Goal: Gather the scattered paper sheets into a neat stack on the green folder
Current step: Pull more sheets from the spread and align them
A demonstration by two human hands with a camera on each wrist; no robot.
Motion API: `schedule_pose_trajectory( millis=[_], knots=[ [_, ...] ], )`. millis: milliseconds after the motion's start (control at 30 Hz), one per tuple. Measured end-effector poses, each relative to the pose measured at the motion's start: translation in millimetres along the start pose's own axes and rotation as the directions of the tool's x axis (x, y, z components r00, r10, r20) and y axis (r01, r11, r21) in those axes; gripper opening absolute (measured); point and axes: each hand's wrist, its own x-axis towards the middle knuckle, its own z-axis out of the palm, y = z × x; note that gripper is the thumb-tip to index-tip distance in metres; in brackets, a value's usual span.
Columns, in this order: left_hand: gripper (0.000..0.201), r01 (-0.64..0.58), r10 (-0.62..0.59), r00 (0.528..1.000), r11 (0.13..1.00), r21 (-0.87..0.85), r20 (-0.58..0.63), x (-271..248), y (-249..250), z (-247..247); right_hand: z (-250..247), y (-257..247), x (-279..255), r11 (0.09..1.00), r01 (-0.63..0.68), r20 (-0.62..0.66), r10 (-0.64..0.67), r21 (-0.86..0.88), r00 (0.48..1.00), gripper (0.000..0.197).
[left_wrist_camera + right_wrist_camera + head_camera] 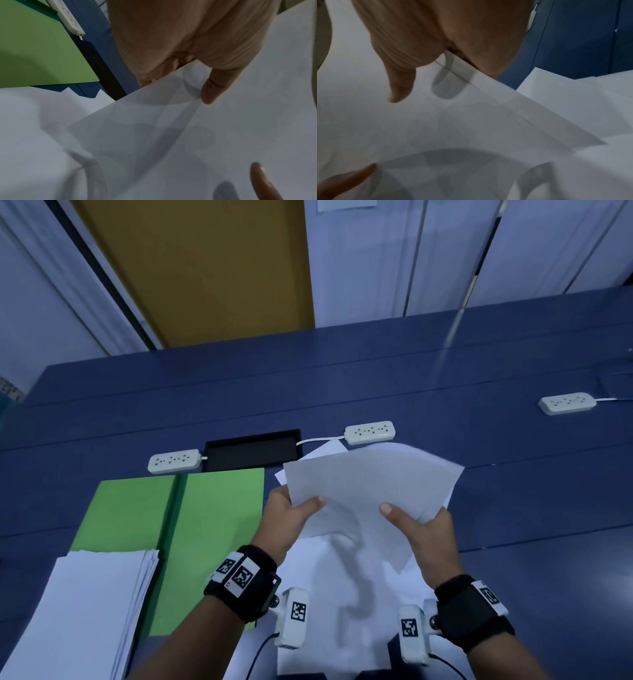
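Observation:
Both hands hold up a bundle of white sheets (370,484) above the blue table, right of the open green folder (219,508). My left hand (301,505) pinches the bundle's left edge, thumb on top and fingers hidden beneath. My right hand (411,518) pinches the right edge the same way. In the left wrist view, the left hand (205,88) presses its thumb on the sheets (223,128), with the folder (34,47) to the left. The right wrist view shows the right hand (400,92) with its thumb on the sheets (471,121). A paper stack (85,604) lies on the folder's left half.
More loose sheets (329,604) lie on the table under the hands, and one (325,448) pokes out behind the bundle. Three white power strips (174,460) (370,432) (567,402) and a black cable tray (253,451) sit behind the folder.

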Motion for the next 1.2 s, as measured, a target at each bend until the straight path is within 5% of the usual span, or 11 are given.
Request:
schedule_pose_trajectory(
  millis=[133, 333, 900, 1200],
  knots=[
    [0.048, -0.016, 0.018, 0.999, 0.998, -0.056, 0.042, 1.8, -4.8, -9.0, -3.9, 5.0, 7.2, 0.995, 0.085, -0.034, -0.083, 0.046, 0.996, 0.057],
    [0.029, 0.044, -0.044, 0.997, 0.999, -0.001, 0.060, 5.8, -10.3, -9.8, 5.6, 7.6, 10.9, 0.999, 0.011, -0.004, -0.010, 0.039, 1.000, 0.031],
    [0.054, 0.088, -0.088, 0.991, 0.996, 0.004, 0.098, 1.5, -24.3, -13.2, 9.7, 18.2, 14.2, 0.997, -0.074, 0.142, 0.075, -0.017, 0.987, 0.048],
    [0.049, 0.113, -0.110, 0.994, 0.988, 0.107, -0.028, -2.0, -32.3, -13.9, 20.6, 24.3, 10.6, 0.988, -0.135, 0.090, 0.142, -0.074, 0.986, 0.031]
  ],
)
